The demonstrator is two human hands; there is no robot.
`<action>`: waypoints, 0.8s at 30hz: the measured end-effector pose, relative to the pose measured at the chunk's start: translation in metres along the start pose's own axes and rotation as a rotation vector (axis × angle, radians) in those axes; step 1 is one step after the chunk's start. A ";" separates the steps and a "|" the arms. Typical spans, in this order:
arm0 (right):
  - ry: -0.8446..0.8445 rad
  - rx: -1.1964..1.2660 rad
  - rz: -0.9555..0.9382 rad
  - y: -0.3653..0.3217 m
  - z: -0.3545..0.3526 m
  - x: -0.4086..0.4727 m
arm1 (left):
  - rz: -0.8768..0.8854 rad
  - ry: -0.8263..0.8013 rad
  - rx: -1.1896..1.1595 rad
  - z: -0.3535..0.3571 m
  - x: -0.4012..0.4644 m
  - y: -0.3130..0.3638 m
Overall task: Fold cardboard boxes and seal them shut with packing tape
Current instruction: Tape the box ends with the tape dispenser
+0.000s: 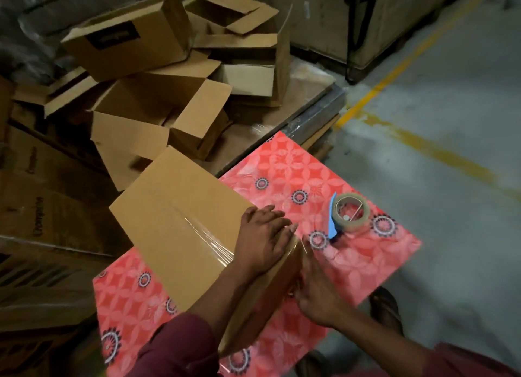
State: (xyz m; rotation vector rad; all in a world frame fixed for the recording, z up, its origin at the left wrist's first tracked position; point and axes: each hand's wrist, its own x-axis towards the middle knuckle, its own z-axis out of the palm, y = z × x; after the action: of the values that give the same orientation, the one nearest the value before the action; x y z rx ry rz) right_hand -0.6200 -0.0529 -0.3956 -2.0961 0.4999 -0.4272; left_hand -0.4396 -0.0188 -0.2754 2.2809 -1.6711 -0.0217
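- The left hand [263, 237] lies flat, palm down, on the top face of the cardboard box [180, 221], at its near-right edge; the fingers are straight and pressed on the end of a strip of clear tape [208, 235], so the grip is apart, not curled.
- The right hand [315, 289] presses against the box's right side wall just below that edge, fingers extended upward along the cardboard where the tape turns over the corner; this grip is apart too, flat against the wall.
- The tape runs along the seam where the two top flaps meet, from the middle of the top face toward the hands, wrinkled and shiny near the left hand.
- The box sits on the table [352, 252], which is covered in a red patterned sheet; its long axis runs from the near right to the far left, and its far corner overhangs the table's left edge.
- A tape dispenser [348, 216] with a blue handle and a roll of clear tape rests on the table just right of the hands, not touching them.
- Beyond the table, a heap of open, unsealed cardboard boxes [174, 75] lies on a pallet.
- Printed cartons [42, 207] are stacked to the left.
- The concrete floor [451, 151] on the right carries yellow painted lines.
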 end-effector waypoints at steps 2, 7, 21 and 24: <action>0.045 -0.042 0.034 -0.009 0.016 -0.005 | -0.006 0.013 0.002 0.000 -0.001 0.001; -0.041 -0.058 0.036 -0.022 0.021 -0.041 | 0.002 0.005 0.018 0.000 0.000 0.000; 0.114 0.555 0.222 -0.038 -0.092 0.063 | -0.010 -0.002 0.007 0.001 0.000 -0.003; 0.048 0.610 0.233 -0.022 -0.095 0.071 | -0.010 0.006 -0.003 -0.002 0.000 -0.001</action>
State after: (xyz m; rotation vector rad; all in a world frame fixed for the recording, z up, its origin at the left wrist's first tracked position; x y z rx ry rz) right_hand -0.6007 -0.1442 -0.3189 -1.4274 0.5529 -0.4291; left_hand -0.4386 -0.0179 -0.2735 2.2849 -1.6561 -0.0197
